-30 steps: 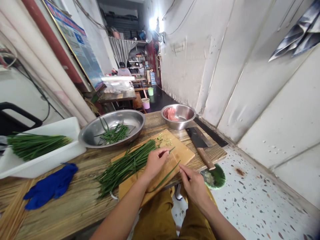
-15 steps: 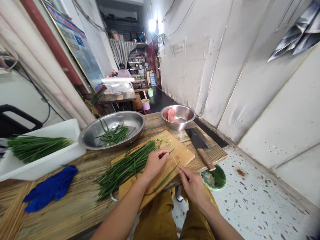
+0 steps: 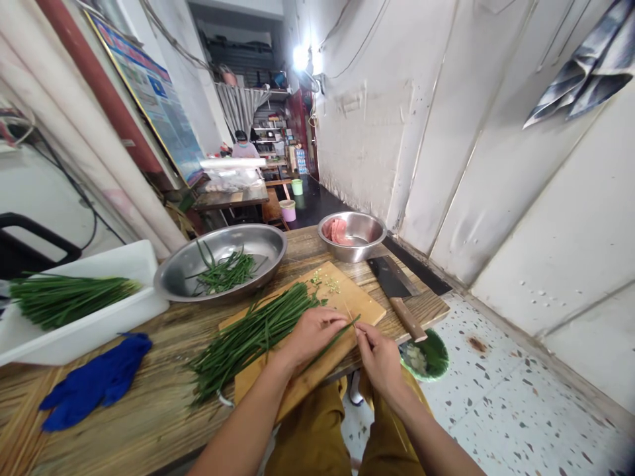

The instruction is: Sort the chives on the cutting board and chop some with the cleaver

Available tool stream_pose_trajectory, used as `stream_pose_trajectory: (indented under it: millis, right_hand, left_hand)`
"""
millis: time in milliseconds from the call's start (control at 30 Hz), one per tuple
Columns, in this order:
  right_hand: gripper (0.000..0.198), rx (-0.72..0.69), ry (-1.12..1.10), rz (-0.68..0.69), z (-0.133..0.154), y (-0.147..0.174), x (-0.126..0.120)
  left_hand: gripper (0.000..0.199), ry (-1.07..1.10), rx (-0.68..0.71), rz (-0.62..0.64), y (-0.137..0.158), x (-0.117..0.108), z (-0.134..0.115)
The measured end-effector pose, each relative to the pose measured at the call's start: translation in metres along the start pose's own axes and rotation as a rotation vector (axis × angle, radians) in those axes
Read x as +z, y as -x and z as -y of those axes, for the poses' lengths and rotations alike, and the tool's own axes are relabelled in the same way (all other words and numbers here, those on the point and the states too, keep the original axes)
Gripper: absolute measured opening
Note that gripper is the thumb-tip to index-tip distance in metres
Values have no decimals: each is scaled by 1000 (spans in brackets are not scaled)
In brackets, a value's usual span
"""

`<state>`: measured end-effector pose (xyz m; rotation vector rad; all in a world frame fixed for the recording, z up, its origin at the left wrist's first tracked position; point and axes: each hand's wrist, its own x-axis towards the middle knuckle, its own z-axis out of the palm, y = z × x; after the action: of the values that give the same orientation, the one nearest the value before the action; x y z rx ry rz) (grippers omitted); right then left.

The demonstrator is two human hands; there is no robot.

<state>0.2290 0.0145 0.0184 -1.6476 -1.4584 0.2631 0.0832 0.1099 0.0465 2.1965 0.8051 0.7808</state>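
My left hand (image 3: pixel 321 332) is over the cutting board (image 3: pixel 364 301), thumb and fingers pinched on a single chive (image 3: pixel 342 332). The chive's tip reaches toward my right hand (image 3: pixel 380 354). That hand is closed on a thin wooden skewer (image 3: pixel 350 313), whose upper end sticks out past the fingertips; the other end shows faintly below the wrist. Under and left of my left hand lies a thick bunch of chives (image 3: pixel 248 344), partly hanging off the board. Small pale cut bits (image 3: pixel 331 284) are scattered near the board's far corner.
A cleaver (image 3: pixel 391 277) lies right of the board, its handle past the table edge. Behind stand a wide steel bowl (image 3: pixel 171 271) with chives and a smaller one (image 3: pixel 370 244) with something pink. Left are a white tub (image 3: pixel 143 284), a blue glove (image 3: pixel 99 383) and thin sticks (image 3: pixel 24 423).
My left hand has moved slightly right and down, closer to my right hand. The chive that slanted beside the right fingers now runs from the left hand to the skewer.
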Motion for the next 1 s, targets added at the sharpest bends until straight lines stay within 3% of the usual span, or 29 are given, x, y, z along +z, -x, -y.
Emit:
stream_pose_trajectory:
  millis: [133,300,433,767,1000]
  right_hand:
    - [27,-16,88,-13,-13,-5,12]
    - [28,-69,238,60,-21,-11,25]
    - [27,-98,262,105,-18,-16,26]
    - [26,-153,194,184,-12,-39,41]
    - [25,-99,162,169,-17,-37,43]
  left_hand:
    - [22,-369,-211,-240,2,-12,16]
    - [12,-682,-366,-101,5,-17,22]
    - [14,-781,-419,-138,5,-16,20]
    - [8,-673,-436,-140,6,-25,29]
    - [16,-489,-435,-135,-23,-12,30]
